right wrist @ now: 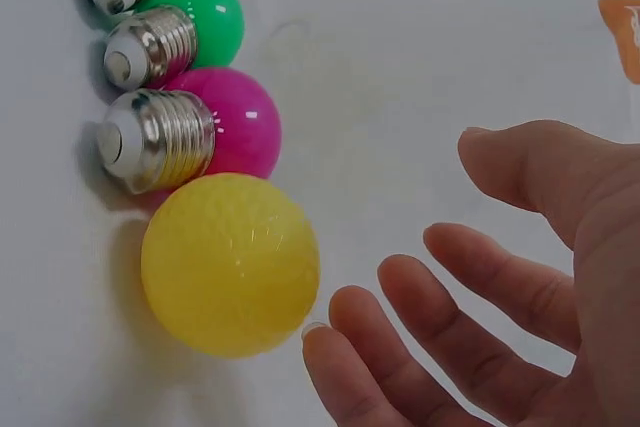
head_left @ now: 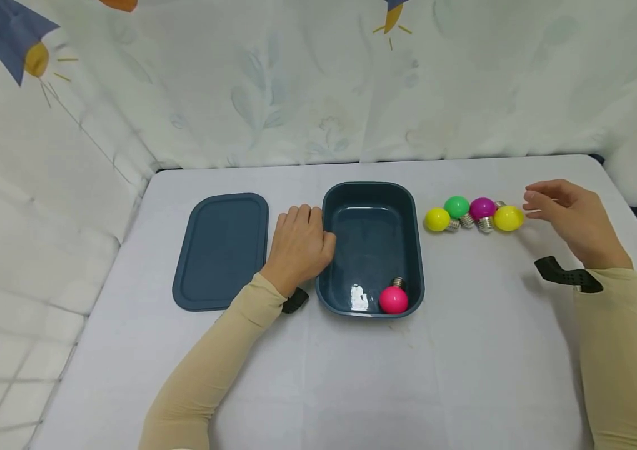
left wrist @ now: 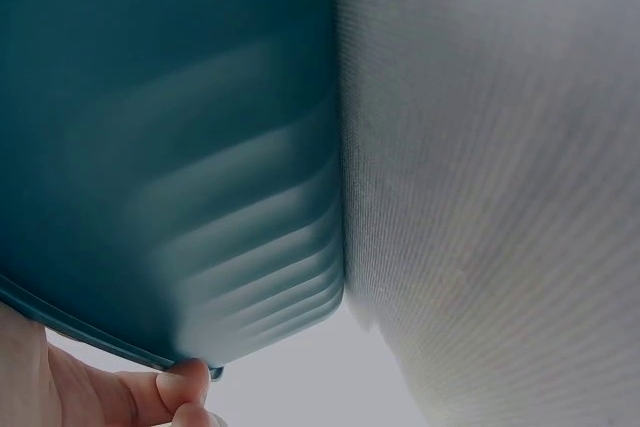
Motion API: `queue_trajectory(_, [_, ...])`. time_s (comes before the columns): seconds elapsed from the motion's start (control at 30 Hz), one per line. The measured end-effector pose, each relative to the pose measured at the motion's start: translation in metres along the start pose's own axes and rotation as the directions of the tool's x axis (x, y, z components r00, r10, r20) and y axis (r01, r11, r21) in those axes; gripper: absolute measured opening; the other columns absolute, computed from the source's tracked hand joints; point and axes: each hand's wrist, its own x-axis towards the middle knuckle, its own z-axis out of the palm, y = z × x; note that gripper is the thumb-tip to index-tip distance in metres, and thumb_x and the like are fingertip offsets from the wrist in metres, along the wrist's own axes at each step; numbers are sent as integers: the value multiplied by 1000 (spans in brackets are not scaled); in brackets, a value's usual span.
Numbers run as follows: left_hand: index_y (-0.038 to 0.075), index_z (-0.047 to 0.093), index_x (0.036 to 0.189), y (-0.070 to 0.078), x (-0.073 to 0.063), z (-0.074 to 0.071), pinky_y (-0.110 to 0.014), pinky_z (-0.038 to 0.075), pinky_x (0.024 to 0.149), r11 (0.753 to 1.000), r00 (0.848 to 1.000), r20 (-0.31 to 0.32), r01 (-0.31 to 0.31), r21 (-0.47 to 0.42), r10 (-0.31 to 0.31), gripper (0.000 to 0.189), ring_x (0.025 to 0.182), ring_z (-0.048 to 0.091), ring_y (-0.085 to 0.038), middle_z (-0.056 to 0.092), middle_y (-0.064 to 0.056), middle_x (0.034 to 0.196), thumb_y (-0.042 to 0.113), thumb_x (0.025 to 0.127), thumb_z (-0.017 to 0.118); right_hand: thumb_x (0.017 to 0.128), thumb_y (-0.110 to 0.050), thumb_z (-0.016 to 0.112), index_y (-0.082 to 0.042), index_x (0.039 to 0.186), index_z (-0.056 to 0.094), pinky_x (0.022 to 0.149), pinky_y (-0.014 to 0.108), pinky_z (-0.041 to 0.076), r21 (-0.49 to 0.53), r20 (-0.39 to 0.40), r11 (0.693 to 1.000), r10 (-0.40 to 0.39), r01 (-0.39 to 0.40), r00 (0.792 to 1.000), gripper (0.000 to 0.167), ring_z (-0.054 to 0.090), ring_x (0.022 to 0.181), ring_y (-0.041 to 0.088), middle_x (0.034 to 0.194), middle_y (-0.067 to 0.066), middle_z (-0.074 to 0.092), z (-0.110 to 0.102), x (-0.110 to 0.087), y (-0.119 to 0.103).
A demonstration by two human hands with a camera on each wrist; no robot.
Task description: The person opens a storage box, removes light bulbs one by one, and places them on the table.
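A dark blue-green plastic container (head_left: 372, 250) sits on the table, with a pink light bulb (head_left: 394, 300) in its near right corner. My left hand (head_left: 302, 240) grips its left rim; in the left wrist view, thumb and fingertips (left wrist: 185, 383) pinch the lip. To the container's right, several bulbs lie in a row: a yellow bulb (head_left: 437, 220), a green bulb (head_left: 456, 207), a purple bulb (head_left: 482, 208) and another yellow bulb (right wrist: 230, 265). My right hand (head_left: 571, 219) hovers just right of that last yellow bulb, fingers spread and holding nothing.
A flat lid (head_left: 220, 250) of the same colour lies left of the container, close to my left forearm. White cloth covers the table (head_left: 363, 387). A patterned curtain (head_left: 318, 81) hangs behind the far edge and along the sides.
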Motion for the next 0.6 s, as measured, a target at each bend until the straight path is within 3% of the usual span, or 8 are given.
queue_trajectory(0.23, [7, 52, 79, -1, 0, 1, -42, 40, 66, 1000, 1000, 15, 5, 5, -5, 20, 69, 46, -29, 48, -10, 75, 20, 92, 43, 99, -49, 63, -20, 143, 58, 75, 5, 46, -56, -6, 998, -13, 13, 1000, 52, 65, 94, -13, 112, -25, 62, 4, -6, -14])
queue_trajectory(0.6, [7, 51, 80, -2, 1, 2, -42, 41, 68, 1000, 1000, 21, 16, 0, -16, 19, 71, 47, -29, 49, -9, 76, 21, 92, 45, 100, -43, 64, -26, 135, 64, 80, 13, 41, -100, -14, 991, -94, 92, 995, 40, 63, 98, -6, 109, -29, 66, 24, -20, -40])
